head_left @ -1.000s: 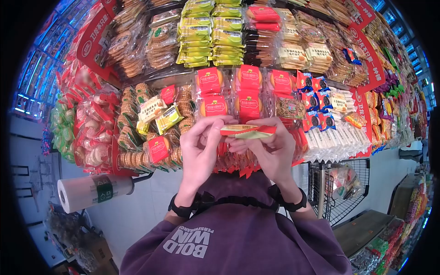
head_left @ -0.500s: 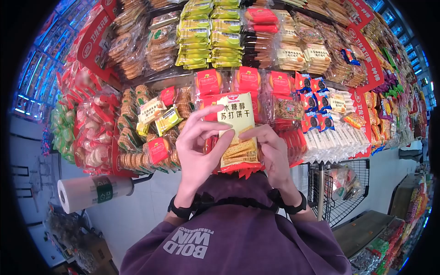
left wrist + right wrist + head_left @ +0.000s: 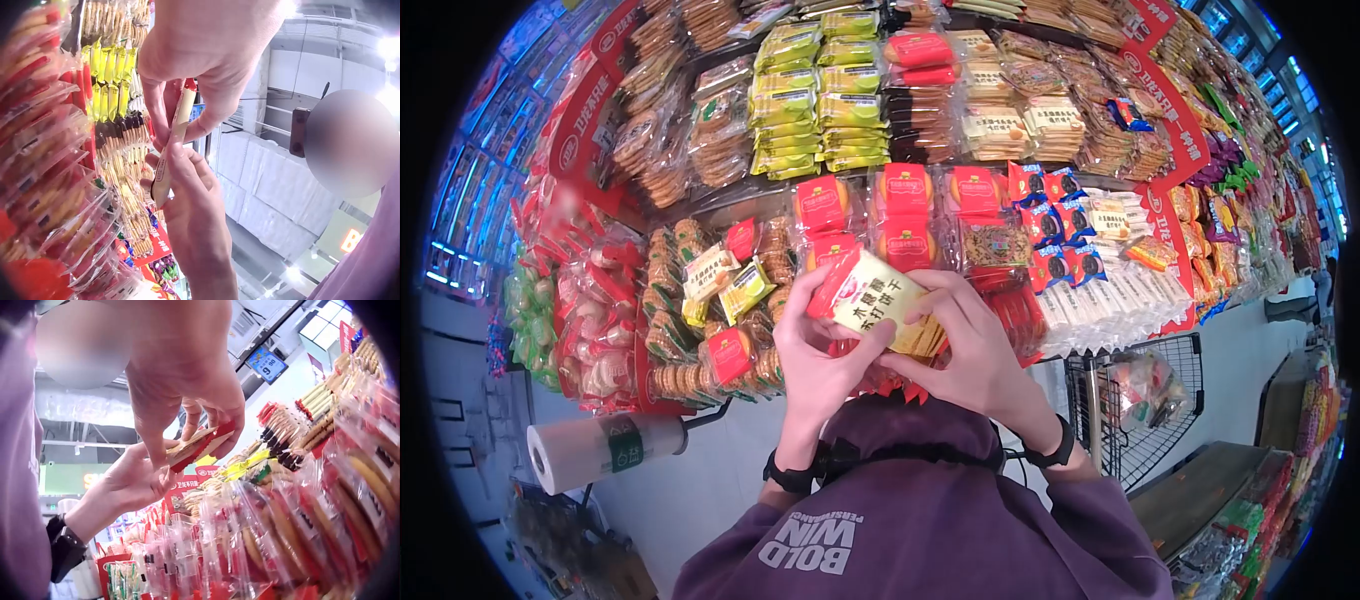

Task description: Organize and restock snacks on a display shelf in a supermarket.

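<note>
bright shop space surrounds a tiered snack display [image 3: 670, 210] that fills the middle and top of the frame. its yellow packets [image 3: 785, 110] are stacked in columns at upper centre, and red-labelled biscuit packs [image 3: 905, 190] lie face up, presumably so shoppers can read them; red sign strips [image 3: 1185, 145] bound the sections. a wire cart [image 3: 1135, 455] stands at lower right, and a roll of bags [image 3: 580, 458] sits at lower left, likely kept close for bagging loose goods.

at the centre, just in front of the display, the left hand [image 3: 820, 350] and the right hand [image 3: 975, 350] share one packet [image 3: 880, 295]. fingers of both pinch it, the left at its red end, the right near the opposite end; held from two ends, it probably stays steady and legible from above. it is tilted, flat, thin edge-on in the left wrist view, cream with dark characters, printed crackers and a glossy wrapper.
</note>
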Tool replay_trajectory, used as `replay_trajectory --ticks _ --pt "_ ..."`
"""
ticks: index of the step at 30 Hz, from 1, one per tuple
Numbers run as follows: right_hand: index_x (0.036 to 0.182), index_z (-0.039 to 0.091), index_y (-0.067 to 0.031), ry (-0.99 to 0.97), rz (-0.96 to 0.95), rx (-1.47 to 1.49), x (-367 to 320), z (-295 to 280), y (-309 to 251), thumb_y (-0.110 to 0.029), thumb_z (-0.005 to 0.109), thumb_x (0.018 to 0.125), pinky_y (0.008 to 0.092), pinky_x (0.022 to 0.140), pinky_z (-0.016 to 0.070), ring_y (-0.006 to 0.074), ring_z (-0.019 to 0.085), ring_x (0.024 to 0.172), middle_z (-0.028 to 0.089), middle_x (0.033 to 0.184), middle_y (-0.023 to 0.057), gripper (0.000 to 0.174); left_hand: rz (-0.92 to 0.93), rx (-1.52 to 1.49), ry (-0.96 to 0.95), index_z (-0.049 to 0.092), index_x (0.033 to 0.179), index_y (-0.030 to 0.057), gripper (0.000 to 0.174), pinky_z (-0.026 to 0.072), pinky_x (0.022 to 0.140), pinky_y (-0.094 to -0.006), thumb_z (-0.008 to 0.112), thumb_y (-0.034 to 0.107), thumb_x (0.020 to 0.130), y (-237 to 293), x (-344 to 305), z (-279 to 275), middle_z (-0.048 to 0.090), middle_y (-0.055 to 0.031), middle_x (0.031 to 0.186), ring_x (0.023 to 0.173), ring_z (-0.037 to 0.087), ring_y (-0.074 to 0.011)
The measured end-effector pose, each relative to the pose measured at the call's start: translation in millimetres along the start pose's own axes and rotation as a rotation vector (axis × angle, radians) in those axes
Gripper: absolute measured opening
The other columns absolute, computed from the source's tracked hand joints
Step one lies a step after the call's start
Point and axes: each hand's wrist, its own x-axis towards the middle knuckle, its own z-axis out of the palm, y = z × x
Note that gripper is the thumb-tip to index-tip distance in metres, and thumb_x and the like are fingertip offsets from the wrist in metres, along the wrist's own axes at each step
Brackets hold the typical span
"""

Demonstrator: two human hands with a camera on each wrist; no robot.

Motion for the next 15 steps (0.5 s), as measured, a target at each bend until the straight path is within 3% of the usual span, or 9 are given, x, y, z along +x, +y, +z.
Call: replay_trajectory --ticks 5,8,10,12,15 --pt "0.116 0.055 -0.0053 -0.123 -0.048 -0.082 6.3 -23.1 6.3 -0.014 0.077 0.073 0.0403 0.091 0.0486 0.0316 0.057 0.110 0.056 0.125 0.0138 0.049 0.082 0.089 -0.019 0.043 0.129 -0.0025 0.062 0.0557 0.078 -0.0277 0.072 -0.008 0.075 -11.3 4.7 3.0 0.063 -0.0118 0.108 0.094 0.066 -0.0157" --pt "0.117 0.056 -0.0056 -0.188 -0.141 -0.205 15.5 -46.2 4.8 -0.017 0.076 0.073 0.0406 0.092 0.0481 0.0314 0.057 0.108 0.056 0.124 0.0125 0.049 -0.119 -0.038 -0.036 0.042 0.131 -0.0022 0.063 0.0554 0.080 -0.0279 0.071 -0.007 0.076 -1.4 2.2 12.3 0.063 -0.0127 0.109 0.095 0.065 -0.0161" --pt "0.119 0.057 -0.0068 -0.242 -0.179 -0.270 19.8 -59.4 7.8 -0.019 0.075 0.075 0.0411 0.094 0.0461 0.0308 0.056 0.109 0.054 0.123 0.0112 0.049 0.022 -0.001 -0.044 0.038 0.137 -0.0015 0.069 0.0561 0.077 -0.0272 0.070 -0.009 0.077 -3.0 6.5 21.5 0.064 -0.0128 0.107 0.091 0.067 -0.0160" --pt "0.120 0.057 -0.0074 -0.292 -0.217 -0.333 27.4 -75.8 10.8 -0.019 0.074 0.075 0.0412 0.095 0.0453 0.0305 0.056 0.109 0.054 0.123 0.0110 0.049 -0.099 -0.107 -0.044 0.037 0.138 -0.0008 0.067 0.0559 0.077 -0.0266 0.068 -0.009 0.079 7.9 5.7 31.6 0.065 -0.0132 0.105 0.089 0.068 -0.0161" --pt "0.121 0.056 -0.0060 -0.278 -0.277 -0.452 49.1 -112.0 14.6 -0.016 0.072 0.076 0.0404 0.094 0.0449 0.0291 0.055 0.111 0.055 0.119 0.0110 0.049 -0.045 0.027 -0.057 0.036 0.139 -0.0006 0.063 0.0566 0.072 -0.0257 0.064 -0.009 0.084 1.0 8.9 28.8 0.067 -0.0141 0.097 0.081 0.069 -0.0161"
